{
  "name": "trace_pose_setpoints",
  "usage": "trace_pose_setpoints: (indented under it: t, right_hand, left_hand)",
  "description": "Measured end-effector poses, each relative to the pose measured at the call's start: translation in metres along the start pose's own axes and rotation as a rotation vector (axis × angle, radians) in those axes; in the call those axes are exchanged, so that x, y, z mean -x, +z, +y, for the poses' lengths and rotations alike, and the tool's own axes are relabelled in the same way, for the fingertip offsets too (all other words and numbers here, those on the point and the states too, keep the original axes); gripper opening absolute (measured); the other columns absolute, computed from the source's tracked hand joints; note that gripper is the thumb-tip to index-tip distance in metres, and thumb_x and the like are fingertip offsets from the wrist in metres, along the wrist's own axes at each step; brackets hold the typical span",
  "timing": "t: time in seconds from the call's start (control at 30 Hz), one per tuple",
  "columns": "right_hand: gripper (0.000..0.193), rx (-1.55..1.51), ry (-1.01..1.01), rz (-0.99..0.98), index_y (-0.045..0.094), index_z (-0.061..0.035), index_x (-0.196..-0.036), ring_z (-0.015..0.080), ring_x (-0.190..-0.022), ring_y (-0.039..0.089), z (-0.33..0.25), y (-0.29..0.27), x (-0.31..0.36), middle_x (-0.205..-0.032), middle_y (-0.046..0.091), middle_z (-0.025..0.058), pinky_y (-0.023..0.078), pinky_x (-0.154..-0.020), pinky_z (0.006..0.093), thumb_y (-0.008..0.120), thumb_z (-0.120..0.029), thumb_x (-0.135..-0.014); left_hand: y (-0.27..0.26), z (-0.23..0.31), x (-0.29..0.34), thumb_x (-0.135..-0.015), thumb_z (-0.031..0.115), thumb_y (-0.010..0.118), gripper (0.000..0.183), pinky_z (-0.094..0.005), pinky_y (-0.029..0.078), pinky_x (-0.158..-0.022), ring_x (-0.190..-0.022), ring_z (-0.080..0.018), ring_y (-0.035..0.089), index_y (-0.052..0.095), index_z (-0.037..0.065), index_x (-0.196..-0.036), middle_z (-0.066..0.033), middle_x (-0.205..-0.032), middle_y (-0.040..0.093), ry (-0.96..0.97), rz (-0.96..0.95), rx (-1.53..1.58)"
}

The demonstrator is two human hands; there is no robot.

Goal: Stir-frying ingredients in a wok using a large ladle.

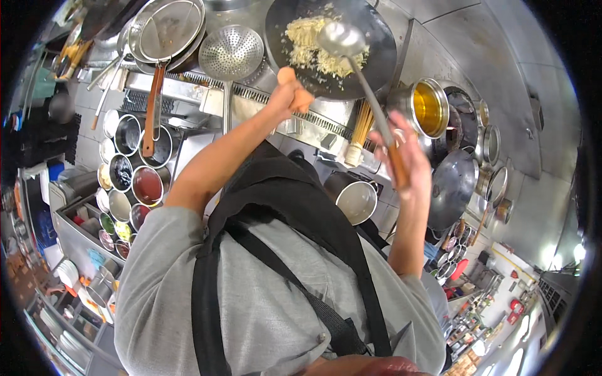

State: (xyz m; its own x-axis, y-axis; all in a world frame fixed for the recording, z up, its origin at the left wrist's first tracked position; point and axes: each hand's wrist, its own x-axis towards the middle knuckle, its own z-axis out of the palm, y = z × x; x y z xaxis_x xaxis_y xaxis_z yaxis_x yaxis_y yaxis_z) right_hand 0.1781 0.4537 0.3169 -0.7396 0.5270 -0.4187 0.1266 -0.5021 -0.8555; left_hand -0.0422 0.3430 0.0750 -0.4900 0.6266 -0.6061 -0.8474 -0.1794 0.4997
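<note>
A black wok (382,53) sits on the range at the top, holding a pale yellow heap of shredded or noodle-like food (307,41). My left hand (291,94) is closed at the wok's near-left edge; the part it grips is hidden by the fingers. In my right hand (411,153) is a long steel ladle (370,94) with a wooden handle. The grip looks loose, the fingers curve around the handle and are slightly blurred. The ladle's bowl hangs over the food, its rounded underside toward me.
Left of the wok lie a perforated skimmer (231,53) and a wire strainer (169,34). Several sauce containers (148,186) stand at the left. On the right are a pot of yellow oil (429,109), a bamboo brush (360,131) and a dark wok (451,191). A pot (356,202) stands below.
</note>
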Motion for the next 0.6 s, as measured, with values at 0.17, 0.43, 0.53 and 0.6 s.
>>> trace_pose_setpoints:
  t: [0.17, 0.43, 0.53, 0.6]
  right_hand:
    - [0.033, 1.106, -0.838, -0.135, 0.064, 0.0018, -0.105, 0.0210, -0.096, 0.059, -0.059, 0.054, -0.069, -0.114, 0.064, 0.0129, 0.047, -0.083, 0.0345, 0.066, -0.026, -0.088]
    - [0.037, 0.193, -0.984, -0.331, 0.038, -0.0089, -0.052, 0.0187, -0.045, 0.035, -0.205, 0.100, -0.137, -0.047, 0.036, 0.0029, 0.033, -0.051, 0.0353, 0.046, -0.024, -0.085]
    - [0.032, 0.099, -1.183, -0.327, 0.036, -0.0100, -0.049, 0.0197, -0.043, 0.035, -0.183, 0.093, -0.087, -0.045, 0.035, 0.0034, 0.033, -0.050, 0.0351, 0.045, -0.024, -0.076]
    - [0.031, 0.154, -1.337, 0.025, 0.037, -0.0091, -0.049, 0.0179, -0.041, 0.037, -0.089, 0.086, -0.147, -0.045, 0.037, 0.0042, 0.036, -0.048, 0.0318, 0.046, -0.019, -0.077]
  left_hand:
    - [-0.003, 0.016, -0.053, -0.090, 0.014, 0.048, 0.014, -0.0411, 0.047, -0.046, -0.059, -0.0273, 0.058, 0.051, 0.001, -0.094, -0.0153, -0.081, 0.059, 0.032, -0.087, -0.036]
    - [-0.001, 0.016, -0.040, -0.090, 0.036, 0.064, 0.034, -0.0389, 0.048, -0.043, -0.056, -0.0220, 0.062, 0.057, 0.004, -0.095, -0.0090, -0.071, 0.062, -0.043, -0.104, -0.068]
    - [-0.029, 0.013, -0.029, -0.089, 0.035, 0.064, 0.032, -0.0370, 0.049, -0.043, -0.057, -0.0207, 0.063, 0.058, 0.004, -0.094, -0.0079, -0.072, 0.062, -0.094, -0.169, -0.076]
    - [-0.029, 0.023, 0.001, -0.088, 0.034, 0.065, 0.031, -0.0346, 0.048, -0.043, -0.057, -0.0189, 0.063, 0.058, 0.005, -0.095, -0.0064, -0.074, 0.063, -0.122, -0.148, -0.278]
